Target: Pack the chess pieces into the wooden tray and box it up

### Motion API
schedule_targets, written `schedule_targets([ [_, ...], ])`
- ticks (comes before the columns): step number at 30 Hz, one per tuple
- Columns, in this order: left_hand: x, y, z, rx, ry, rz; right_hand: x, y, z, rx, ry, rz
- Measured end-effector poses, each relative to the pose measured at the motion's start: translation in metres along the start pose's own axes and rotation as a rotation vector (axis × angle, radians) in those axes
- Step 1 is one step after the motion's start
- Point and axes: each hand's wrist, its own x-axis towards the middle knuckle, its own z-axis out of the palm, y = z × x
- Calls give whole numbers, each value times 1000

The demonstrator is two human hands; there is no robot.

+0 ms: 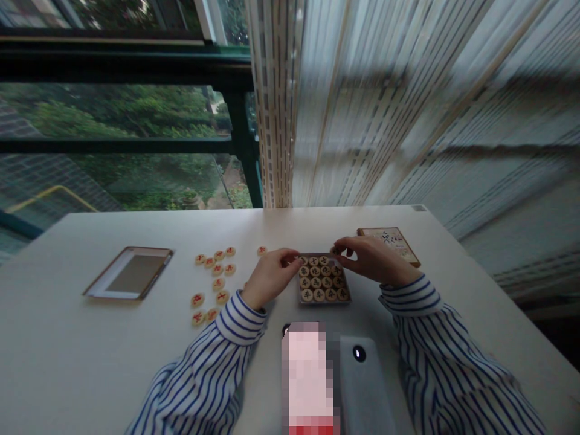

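A shallow square box (325, 302) holds rows of round wooden Chinese chess pieces with dark characters. My left hand (273, 275) is closed at the box's far left corner, thumb and fingers on the edge beside a corner piece. Over the far right corner, my right hand (369, 257) pinches a single Chinese chess piece (335, 250) between thumb and fingertips. Left of the box, several loose pieces with red characters (219, 284) lie scattered face up. One more red piece (261, 250) sits apart, beyond my left hand. My left forearm partly hides others.
An empty open box or lid (131, 275) lies at the left of the white table (54, 338). A printed box lid (399, 241) rests behind my right hand. Near me are a pixelated pink item (307, 368) and a grey phone-like object (367, 386). A curtain (362, 109) hangs behind.
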Motion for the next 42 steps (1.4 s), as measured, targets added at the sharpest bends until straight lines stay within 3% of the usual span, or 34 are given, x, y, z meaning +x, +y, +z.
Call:
schedule_targets([
  [19, -3, -5, 3, 303, -60, 3, 3, 0, 9, -177, -94, 2],
  [42, -6, -3, 2, 369, -79, 13, 6, 0, 16, -231, -169, 13],
])
